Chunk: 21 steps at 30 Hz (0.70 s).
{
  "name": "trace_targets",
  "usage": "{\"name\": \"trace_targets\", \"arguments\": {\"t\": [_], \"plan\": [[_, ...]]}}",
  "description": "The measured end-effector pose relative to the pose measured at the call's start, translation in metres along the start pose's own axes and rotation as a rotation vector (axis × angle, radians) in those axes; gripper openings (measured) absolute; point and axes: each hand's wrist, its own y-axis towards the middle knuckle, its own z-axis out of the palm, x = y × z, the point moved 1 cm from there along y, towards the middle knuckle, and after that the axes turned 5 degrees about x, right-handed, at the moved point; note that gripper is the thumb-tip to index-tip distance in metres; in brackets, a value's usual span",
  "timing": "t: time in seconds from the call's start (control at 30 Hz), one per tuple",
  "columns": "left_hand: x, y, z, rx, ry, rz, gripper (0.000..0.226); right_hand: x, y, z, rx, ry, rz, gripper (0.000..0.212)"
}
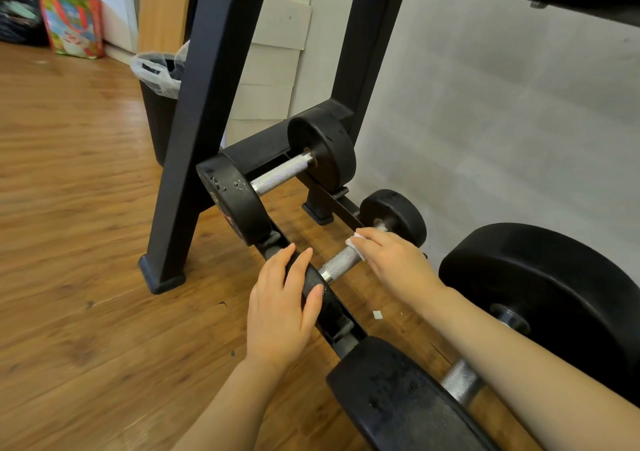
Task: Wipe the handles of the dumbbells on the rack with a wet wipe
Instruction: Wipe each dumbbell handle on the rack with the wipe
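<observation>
Head view: on the bottom rail of the black rack (207, 111) lie three dumbbells. The small middle dumbbell (393, 215) has its knurled handle (341, 262) partly bare. The right hand (394, 260) lies over the far half of that handle, its fingers (372, 237) curled round it with a white wipe (355, 242) pressed between fingers and metal; the wipe's edges show at the fingertips and under the palm. The left hand (280, 308) grips the dumbbell's near weight (311, 279), fingers over its top and thumb on its inner face. A larger dumbbell (277, 177) sits beyond, another (460, 379) nearer. A red label on the far dumbbell's near end is too blurred to read.
</observation>
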Motion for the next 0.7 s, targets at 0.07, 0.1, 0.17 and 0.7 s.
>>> {"name": "trace_targets", "arguments": {"t": [0.07,0.1,0.17,0.7], "plan": [[0.0,0.0,0.001,0.006,-0.002,-0.005,0.055,-0.004,0.001,-0.002,-0.014,0.017,0.063,0.056],[0.001,0.0,0.001,0.008,-0.001,-0.007,0.055,-0.004,0.002,-0.002,-0.02,0.011,0.075,0.056],[0.001,0.0,0.001,0.008,0.004,-0.009,0.055,0.002,0.001,-0.001,-0.007,-0.036,0.003,0.058],[0.001,0.001,0.0,0.013,-0.041,-0.006,0.054,-0.002,0.0,0.0,-0.078,0.066,0.082,0.043]]}}
